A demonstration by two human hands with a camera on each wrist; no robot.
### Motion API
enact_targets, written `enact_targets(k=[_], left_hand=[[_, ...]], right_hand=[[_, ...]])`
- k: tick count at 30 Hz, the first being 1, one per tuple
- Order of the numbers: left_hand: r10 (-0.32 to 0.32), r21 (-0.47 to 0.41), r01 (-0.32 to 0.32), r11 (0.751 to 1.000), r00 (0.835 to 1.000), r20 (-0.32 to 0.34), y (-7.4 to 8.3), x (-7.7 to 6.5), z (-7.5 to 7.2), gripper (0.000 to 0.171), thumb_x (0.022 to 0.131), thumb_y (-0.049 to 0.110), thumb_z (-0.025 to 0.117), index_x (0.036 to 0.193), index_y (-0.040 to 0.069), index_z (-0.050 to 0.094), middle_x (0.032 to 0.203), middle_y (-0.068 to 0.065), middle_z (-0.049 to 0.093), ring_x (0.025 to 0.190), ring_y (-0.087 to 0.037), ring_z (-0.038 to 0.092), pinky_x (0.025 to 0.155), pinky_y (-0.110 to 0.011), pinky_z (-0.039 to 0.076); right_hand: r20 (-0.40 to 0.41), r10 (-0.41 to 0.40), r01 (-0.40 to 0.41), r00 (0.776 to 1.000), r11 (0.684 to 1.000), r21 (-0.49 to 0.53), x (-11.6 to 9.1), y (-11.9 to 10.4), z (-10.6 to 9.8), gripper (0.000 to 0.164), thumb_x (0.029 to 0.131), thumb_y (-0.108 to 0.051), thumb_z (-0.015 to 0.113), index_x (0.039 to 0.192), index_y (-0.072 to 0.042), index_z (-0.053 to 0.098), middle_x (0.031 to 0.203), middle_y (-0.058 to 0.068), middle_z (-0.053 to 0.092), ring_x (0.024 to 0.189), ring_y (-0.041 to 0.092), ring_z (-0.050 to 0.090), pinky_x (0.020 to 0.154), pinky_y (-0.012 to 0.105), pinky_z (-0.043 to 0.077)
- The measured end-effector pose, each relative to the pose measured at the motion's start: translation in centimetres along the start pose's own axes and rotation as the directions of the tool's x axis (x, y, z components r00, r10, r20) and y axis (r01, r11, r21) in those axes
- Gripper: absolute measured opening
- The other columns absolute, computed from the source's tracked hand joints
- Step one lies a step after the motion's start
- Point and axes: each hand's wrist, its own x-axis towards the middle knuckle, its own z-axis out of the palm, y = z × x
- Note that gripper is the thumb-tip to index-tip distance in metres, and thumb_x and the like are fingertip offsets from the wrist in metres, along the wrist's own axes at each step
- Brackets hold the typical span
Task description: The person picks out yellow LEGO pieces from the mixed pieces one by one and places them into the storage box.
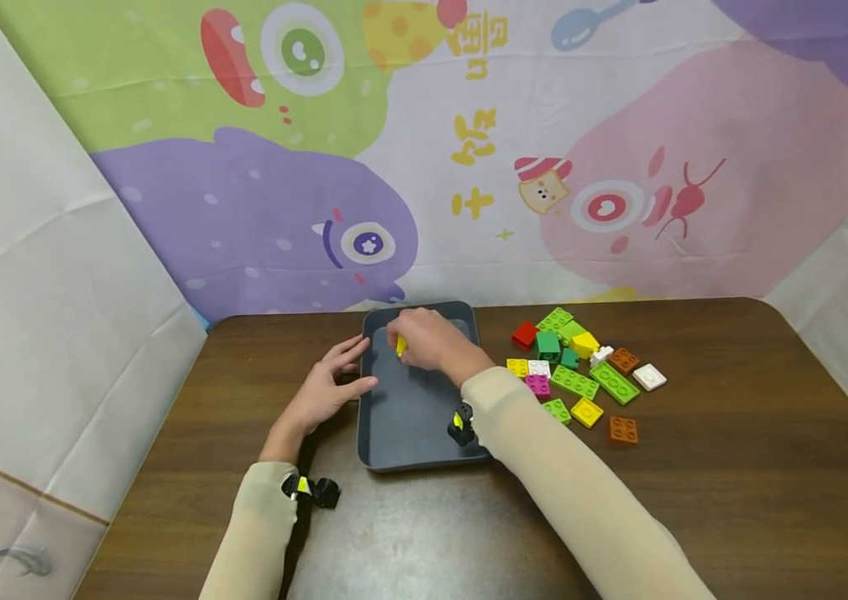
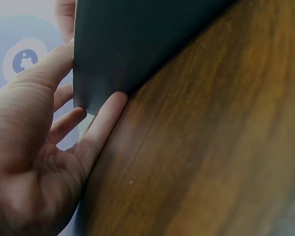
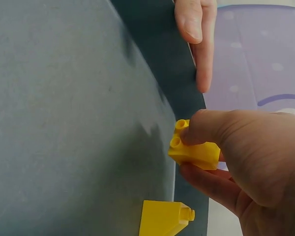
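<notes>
Resting outstretched fingers against the left side of a grey tray [image 1: 412,421], the left grip [image 1: 326,386] holds nothing. The tray's long axis runs near to far, its floor beneath the right grip [image 1: 429,340], which pinches a yellow brick [image 3: 202,154] between thumb and fingers; that brick's long axis is partly covered. A second yellow brick [image 3: 158,217] lies in the tray, nearer the right grip than the left; loose bricks [image 1: 575,382] lie right of both grips on the table [image 1: 724,508].

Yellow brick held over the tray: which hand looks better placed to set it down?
Probably the right hand: it pinches the yellow brick over the tray, while the left hand holds no brick and touches the tray's left side.
</notes>
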Motion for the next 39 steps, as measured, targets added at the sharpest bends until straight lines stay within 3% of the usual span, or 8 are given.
enact_targets(k=[23, 39], left_hand=[[-0.013, -0.011, 0.013, 1.000, 1.000, 0.007, -0.41, 0.25, -0.08, 0.072, 0.092, 0.022, 0.073, 0.155, 0.011, 0.039, 0.165, -0.002, 0.026, 0.127, -0.037, 0.051, 0.077, -0.024, 0.060], [-0.003, 0.008, 0.003, 1.000, 1.000, 0.008, -0.25, 0.13, 0.00, 0.072, 0.093, 0.022, 0.073, 0.155, 0.011, 0.039, 0.165, -0.004, 0.027, 0.127, -0.037, 0.052, 0.079, -0.027, 0.061]], right_hand=[[0.078, 0.007, -0.007, 0.997, 1.000, 0.003, 0.03, 0.27, 0.93, 0.016, 0.085, -0.012, 0.075, 0.101, -0.014, 0.076, 0.100, 0.000, 0.073, 0.089, 0.018, 0.062, 0.087, 0.038, 0.058], [0.138, 0.020, -0.020, 0.990, 1.000, -0.005, 0.06, 0.10, 1.02, 0.019, 0.088, -0.014, 0.072, 0.107, -0.015, 0.076, 0.109, 0.000, 0.072, 0.097, 0.019, 0.061, 0.092, 0.041, 0.056]])
